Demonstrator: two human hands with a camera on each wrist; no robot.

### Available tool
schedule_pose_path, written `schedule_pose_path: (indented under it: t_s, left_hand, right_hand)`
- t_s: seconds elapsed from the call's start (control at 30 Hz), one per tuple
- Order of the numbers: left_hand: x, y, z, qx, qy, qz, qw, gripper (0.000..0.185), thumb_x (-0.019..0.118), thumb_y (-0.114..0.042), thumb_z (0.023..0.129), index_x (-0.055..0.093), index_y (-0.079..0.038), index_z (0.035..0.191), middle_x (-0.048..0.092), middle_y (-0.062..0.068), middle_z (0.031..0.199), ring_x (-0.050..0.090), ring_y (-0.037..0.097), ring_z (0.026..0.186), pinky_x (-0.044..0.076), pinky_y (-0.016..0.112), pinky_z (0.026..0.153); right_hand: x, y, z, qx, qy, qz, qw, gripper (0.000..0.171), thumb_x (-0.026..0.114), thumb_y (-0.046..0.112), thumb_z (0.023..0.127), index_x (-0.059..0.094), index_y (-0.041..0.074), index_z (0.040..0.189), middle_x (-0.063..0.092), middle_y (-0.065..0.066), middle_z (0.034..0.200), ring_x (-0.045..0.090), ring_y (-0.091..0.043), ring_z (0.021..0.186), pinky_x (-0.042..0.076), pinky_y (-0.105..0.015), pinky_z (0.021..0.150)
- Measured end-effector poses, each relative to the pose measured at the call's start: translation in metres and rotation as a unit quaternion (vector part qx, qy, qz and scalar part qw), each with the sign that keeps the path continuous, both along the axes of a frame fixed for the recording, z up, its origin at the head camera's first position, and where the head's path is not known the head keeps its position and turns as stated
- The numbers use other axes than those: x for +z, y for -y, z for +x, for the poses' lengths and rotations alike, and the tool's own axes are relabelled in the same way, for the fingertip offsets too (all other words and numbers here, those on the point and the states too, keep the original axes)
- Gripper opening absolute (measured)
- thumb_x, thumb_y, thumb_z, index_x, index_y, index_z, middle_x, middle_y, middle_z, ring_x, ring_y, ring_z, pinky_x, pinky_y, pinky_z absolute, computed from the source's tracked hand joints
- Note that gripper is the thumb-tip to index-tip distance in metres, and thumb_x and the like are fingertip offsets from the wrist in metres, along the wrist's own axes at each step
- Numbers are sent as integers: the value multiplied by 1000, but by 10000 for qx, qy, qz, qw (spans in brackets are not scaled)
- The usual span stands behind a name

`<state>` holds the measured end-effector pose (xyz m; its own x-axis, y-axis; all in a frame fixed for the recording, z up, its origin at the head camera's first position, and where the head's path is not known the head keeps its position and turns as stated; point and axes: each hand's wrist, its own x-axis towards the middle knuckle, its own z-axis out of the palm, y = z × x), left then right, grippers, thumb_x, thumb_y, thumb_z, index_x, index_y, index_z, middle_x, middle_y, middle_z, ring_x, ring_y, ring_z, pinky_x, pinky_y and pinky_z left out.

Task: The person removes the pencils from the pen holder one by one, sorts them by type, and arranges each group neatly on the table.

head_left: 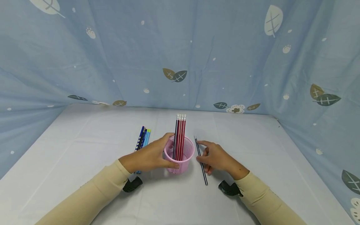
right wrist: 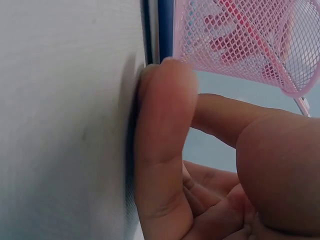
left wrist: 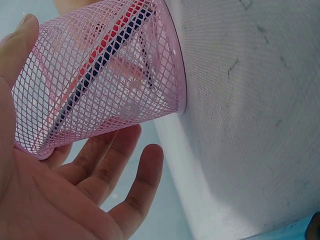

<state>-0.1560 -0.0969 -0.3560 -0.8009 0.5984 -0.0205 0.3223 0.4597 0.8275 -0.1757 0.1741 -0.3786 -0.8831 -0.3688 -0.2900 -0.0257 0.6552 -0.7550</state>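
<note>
A pink mesh cup stands on the white table with several red and black pencils upright in it. My left hand grips the cup from the left, thumb behind and fingers in front. In the left wrist view the cup lies against my palm and the pencils show through the mesh. A dark pencil lies just right of the cup. My right hand pinches it against the table. The right wrist view shows a fingertip pressed on the cloth beside that pencil, with the cup close by.
A small bunch of blue pencils lies on the table to the left of the cup, partly hidden by my left hand. Blue leaf-print cloth walls the table at the back and on both sides.
</note>
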Motion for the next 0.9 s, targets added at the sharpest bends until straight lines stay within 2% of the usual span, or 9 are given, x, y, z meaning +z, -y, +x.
schedule_pose_path:
  t_s: [0.13,0.27,0.47,0.63,0.77,0.9]
  left_hand:
    - [0,0,0,16,72,4,10000,100,88,-37,76,25,-18,152,61,-3,133,58,8,121,49,36,105]
    - [0,0,0,1,72,14,10000,101,88,-37,76,25,-17,152,61,-3,133,58,8,121,49,36,104]
    - [-2,0,1,15,59,45,10000,99,87,-38,77,26,-18,152,61,-3,133,59,9,120,50,37,103]
    - [-3,1,2,12,51,39,10000,98,87,-39,77,26,-19,151,61,-5,131,59,6,117,50,34,102]
    - [-2,0,1,-19,-5,67,10000,97,87,-37,77,26,-19,151,62,-5,129,60,6,115,50,32,101]
    - [-1,0,1,-35,-28,90,9999,97,87,-36,77,27,-19,151,62,-5,129,60,6,115,50,32,101]
  right_hand:
    - [0,1,0,4,-400,86,9992,59,70,16,94,45,11,147,61,-7,79,61,-16,47,53,-33,46]
    - [1,3,0,-39,-980,41,9952,43,67,17,95,57,10,136,62,-4,77,59,-17,48,45,-29,46]
    - [9,5,4,-192,-1475,-566,9873,22,64,15,97,68,12,119,62,-8,81,62,-25,53,49,-30,47]
    - [21,8,7,-345,-1849,-1117,9758,19,61,20,100,70,12,115,64,-15,83,64,-33,69,54,-31,53]
    - [33,13,6,-496,-2267,-1374,9630,19,62,24,100,71,11,111,68,-13,88,65,-27,78,57,-30,65]
    - [41,21,5,-602,-2407,-1400,9586,22,63,28,100,71,10,110,71,-7,100,66,-21,90,56,-29,76]
